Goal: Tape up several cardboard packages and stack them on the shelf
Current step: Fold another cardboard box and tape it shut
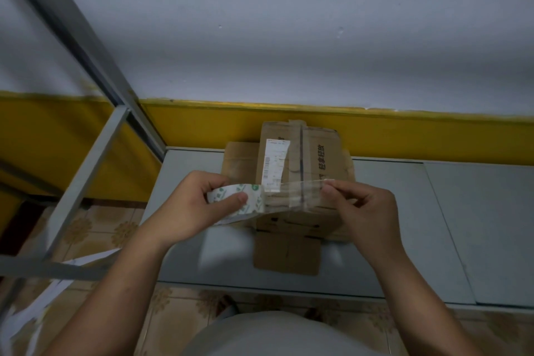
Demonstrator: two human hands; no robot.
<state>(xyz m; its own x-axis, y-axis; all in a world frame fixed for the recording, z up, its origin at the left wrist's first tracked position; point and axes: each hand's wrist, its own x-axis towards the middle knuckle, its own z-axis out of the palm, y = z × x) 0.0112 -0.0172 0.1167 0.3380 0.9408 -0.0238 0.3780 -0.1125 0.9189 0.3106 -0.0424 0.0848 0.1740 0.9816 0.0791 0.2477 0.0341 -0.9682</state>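
White wall [289, 37] above a yellow band backs a grey tabletop [404, 225], where a cardboard box [320, 153] with a white label [274, 162] sits toward the far edge on a flatter piece of cardboard [237, 159]. A grey metal shelf frame [86, 159] stands to the left. The 2 hands hover over the near side of the box: the left hand [196, 205] grips a tape roll [254, 196] with fingers curled round it, and the right hand [364, 205] pinches the free end of a clear tape strip [294, 191] stretched between them.
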